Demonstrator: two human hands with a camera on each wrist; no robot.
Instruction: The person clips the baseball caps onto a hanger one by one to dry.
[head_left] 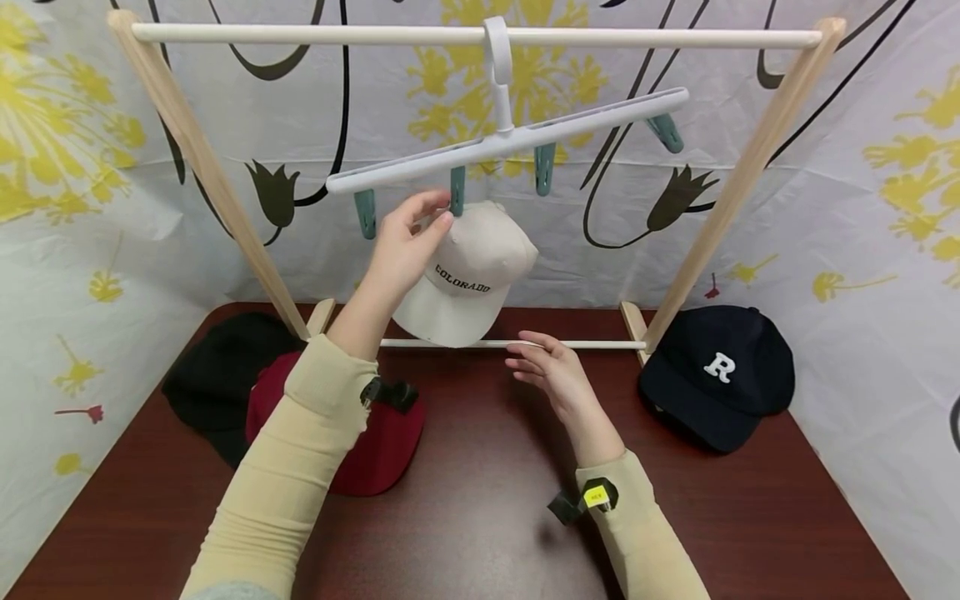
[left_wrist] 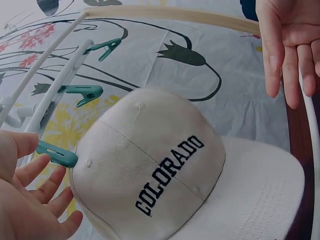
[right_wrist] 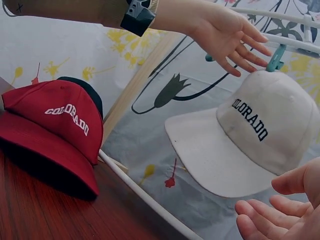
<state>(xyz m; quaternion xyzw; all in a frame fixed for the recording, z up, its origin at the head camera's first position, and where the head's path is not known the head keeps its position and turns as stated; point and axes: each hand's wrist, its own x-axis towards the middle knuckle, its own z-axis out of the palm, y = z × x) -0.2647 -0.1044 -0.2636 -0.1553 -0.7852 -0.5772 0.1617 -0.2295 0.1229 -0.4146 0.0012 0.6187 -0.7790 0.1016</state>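
Note:
A white baseball cap (head_left: 480, 250) lettered COLORADO hangs from a teal clip (head_left: 457, 192) on the white hanger (head_left: 420, 162), its brim pointing down. Beside that clip is my left hand (head_left: 408, 237), fingers spread and loosely bent, with fingertips right at the clip and the cap's edge. In the left wrist view the clip (left_wrist: 57, 154) bites the cap's rim, and no finger is curled round it. Lower down, to the right of the brim, my right hand (head_left: 555, 371) hovers over the table with relaxed fingers and holds nothing.
The hanger tilts on the top bar (head_left: 300, 34) of a wooden rack, with other teal clips (head_left: 545, 169) along it. A red cap (head_left: 382, 450) and a black cap (head_left: 225, 383) lie left, a navy cap (head_left: 720, 375) with an R right. Patterned cloth (head_left: 862, 167) surrounds the table (head_left: 480, 517).

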